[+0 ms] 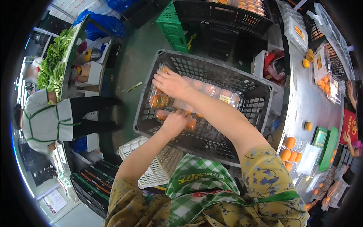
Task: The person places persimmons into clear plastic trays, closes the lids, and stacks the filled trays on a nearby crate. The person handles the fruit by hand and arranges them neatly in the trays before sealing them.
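Note:
A black plastic crate (211,63) lies before me, with clear plastic packs of orange fruit (159,100) inside. My right hand (171,83) rests palm down over a pack at the crate's far left end; whether it grips the pack is hidden. Nearer to me, the fingers of my left hand (176,123) are closed on the top of a clear plastic fruit pack (191,124). Between and beyond my hands, a row of clear packs of round fruit (210,89) runs to the right, one bearing a printed label (225,98).
A metal table (300,107) on the right holds loose orange fruit (289,142), packs and a green scale (320,137). A white plastic basket (154,174) sits below the crate. A green crate (171,27) stands beyond. A person in an apron (46,117) bends over the left shelves.

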The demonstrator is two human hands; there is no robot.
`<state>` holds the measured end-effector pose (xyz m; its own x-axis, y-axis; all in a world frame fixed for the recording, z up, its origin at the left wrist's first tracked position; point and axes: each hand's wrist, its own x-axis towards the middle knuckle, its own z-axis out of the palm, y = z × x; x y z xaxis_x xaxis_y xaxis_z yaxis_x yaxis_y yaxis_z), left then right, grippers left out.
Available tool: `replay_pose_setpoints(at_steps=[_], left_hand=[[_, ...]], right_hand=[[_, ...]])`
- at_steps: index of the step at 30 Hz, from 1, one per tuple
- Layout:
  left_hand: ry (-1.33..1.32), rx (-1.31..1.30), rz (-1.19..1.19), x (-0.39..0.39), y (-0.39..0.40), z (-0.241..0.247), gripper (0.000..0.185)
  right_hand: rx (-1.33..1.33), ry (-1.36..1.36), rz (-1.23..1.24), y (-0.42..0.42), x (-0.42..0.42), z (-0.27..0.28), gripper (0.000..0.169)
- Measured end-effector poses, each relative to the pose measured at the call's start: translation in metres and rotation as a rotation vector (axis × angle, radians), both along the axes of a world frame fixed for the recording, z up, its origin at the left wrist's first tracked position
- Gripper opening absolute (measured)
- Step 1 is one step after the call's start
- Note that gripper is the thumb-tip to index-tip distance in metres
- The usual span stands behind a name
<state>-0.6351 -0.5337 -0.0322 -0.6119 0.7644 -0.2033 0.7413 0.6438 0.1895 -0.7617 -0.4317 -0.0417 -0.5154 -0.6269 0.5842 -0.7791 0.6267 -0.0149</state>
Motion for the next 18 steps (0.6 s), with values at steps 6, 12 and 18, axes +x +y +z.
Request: replay_pose_setpoints(at_steps=[6,12,18], left_hand=[[-0.034,0.192,-0.017,-0.009,-0.007,0.008,0.020],[-0.116,0.222,-0.114,-0.020,-0.003,0.043,0.021],[-0.090,0.380,-0.330,-0.006,0.033,0.130,0.013]], right_hand=[[0.338,-0.236,0.110,-0.023,-0.030,0.016,0.010],[0.368,-0.289,0.195,0.002,-0.013,0.076,0.013],[0.108,-0.382,-0.143,0.142,0.052,0.206,0.017]])
